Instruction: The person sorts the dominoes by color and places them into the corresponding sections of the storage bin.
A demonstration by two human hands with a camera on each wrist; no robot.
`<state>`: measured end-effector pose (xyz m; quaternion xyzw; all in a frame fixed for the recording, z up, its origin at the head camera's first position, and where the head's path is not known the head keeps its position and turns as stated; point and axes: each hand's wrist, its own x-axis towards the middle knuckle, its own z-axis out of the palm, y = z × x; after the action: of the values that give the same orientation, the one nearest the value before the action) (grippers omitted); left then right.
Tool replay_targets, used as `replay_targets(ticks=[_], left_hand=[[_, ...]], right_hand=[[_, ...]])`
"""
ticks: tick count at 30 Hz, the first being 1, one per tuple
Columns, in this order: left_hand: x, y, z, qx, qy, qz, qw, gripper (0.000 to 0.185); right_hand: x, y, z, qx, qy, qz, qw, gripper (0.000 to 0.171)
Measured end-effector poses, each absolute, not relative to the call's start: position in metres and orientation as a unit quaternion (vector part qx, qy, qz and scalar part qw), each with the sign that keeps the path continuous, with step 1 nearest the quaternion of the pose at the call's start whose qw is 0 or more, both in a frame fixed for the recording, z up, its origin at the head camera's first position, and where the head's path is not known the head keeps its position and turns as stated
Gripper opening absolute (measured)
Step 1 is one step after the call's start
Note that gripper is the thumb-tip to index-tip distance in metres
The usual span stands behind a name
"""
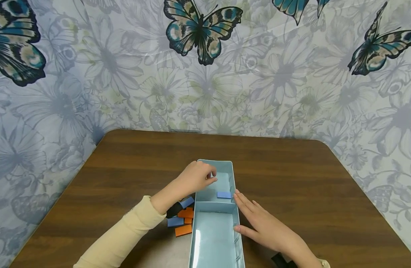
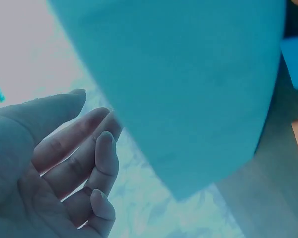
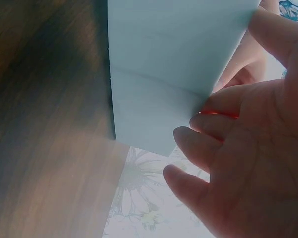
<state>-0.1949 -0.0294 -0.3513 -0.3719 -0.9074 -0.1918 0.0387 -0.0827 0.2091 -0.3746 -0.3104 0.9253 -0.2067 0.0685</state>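
Observation:
A long light-blue box (image 1: pixel 213 242) with two compartments stands on the table, and one flat blue block (image 1: pixel 223 195) lies in its far compartment. Over that compartment is my left hand (image 1: pixel 196 178), its fingers loosely bent. In the left wrist view, thumb and fingers are apart with nothing between them, beside the box wall (image 2: pixel 179 99). My right hand (image 1: pixel 267 227) touches the box's right side with fairly straight fingertips; the right wrist view shows its fingers (image 3: pixel 196 148) against the outer wall. Left of the box lie orange blocks (image 1: pixel 183 230) and blue blocks (image 1: pixel 175 222), partly hidden by the left wrist.
The brown wooden table (image 1: pixel 141 160) has rounded far corners. Behind it hangs a backdrop (image 1: pixel 208 89) printed with flowers and butterflies. Black bands (image 1: pixel 173 210) show at both wrists. The loose blocks sit close along the box's left wall.

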Motion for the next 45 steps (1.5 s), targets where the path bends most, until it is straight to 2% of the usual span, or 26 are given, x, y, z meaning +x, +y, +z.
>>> replay_targets(ticks=[5, 20, 29, 45], left_hand=[[-0.194, -0.048, -0.349, -0.364, -0.903, -0.222, 0.045, 0.009], [-0.188, -0.116, -0.36, -0.28, -0.899, -0.338, -0.002, 0.005], [-0.183, -0.137, -0.381, -0.288, -0.89, -0.351, -0.033, 0.007], [-0.162, -0.136, -0.404, -0.374, -0.862, -0.329, -0.096, 0.016]], right_hand=[[-0.082, 0.21, -0.375, -0.311, 0.925, -0.207, 0.068, 0.075], [-0.084, 0.211, -0.374, -0.315, 0.922, -0.212, 0.074, 0.077], [-0.086, 0.21, -0.372, -0.311, 0.924, -0.21, 0.075, 0.077], [-0.084, 0.211, -0.374, -0.311, 0.924, -0.206, 0.078, 0.077]])
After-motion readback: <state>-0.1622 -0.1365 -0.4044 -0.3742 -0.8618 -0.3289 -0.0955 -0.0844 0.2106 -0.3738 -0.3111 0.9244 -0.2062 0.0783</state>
